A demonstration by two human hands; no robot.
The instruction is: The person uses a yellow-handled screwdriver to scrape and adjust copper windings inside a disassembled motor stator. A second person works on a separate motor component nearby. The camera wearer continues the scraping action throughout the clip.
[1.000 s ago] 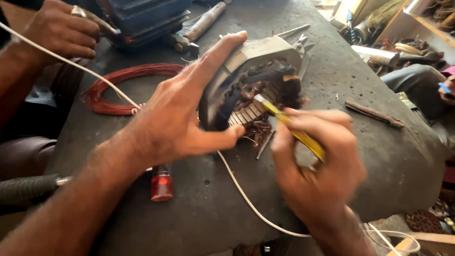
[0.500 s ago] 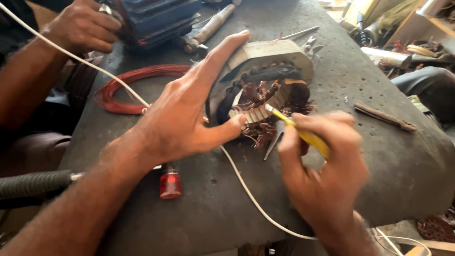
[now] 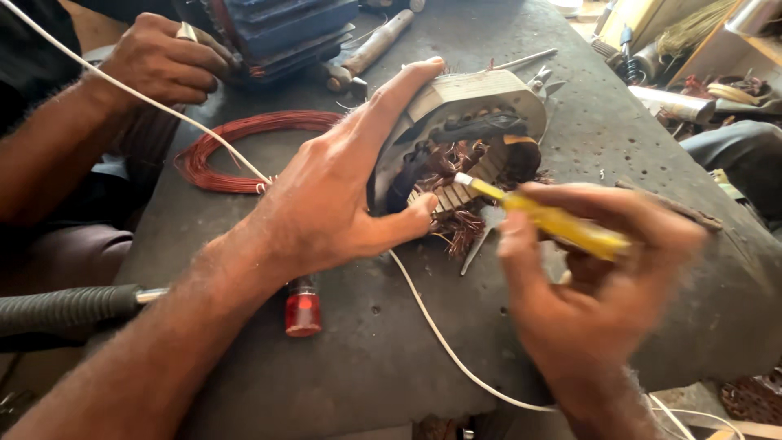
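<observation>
A grey motor stator (image 3: 476,102) with tangled copper windings (image 3: 456,220) lies on the dark table (image 3: 366,350). My left hand (image 3: 334,195) grips its left rim, index finger stretched over the top and thumb pressed at the core's lower edge. My right hand (image 3: 603,285) is shut on a yellow-handled tool (image 3: 554,218), held like a pen. Its tip points into the slots of the stator next to my left thumb. The right hand is blurred.
A coil of red copper wire (image 3: 236,147) lies at the left. A white cable (image 3: 440,334) crosses the table under my arms. A red-capped tool (image 3: 303,310) lies by my left wrist. Another person's hand (image 3: 163,57) rests on a blue machine (image 3: 285,28). A hammer (image 3: 371,49) lies behind.
My right hand with the yellow tool has shifted slightly right and back from the core. My left hand keeps its grip on the stator. The view has shifted a little.
</observation>
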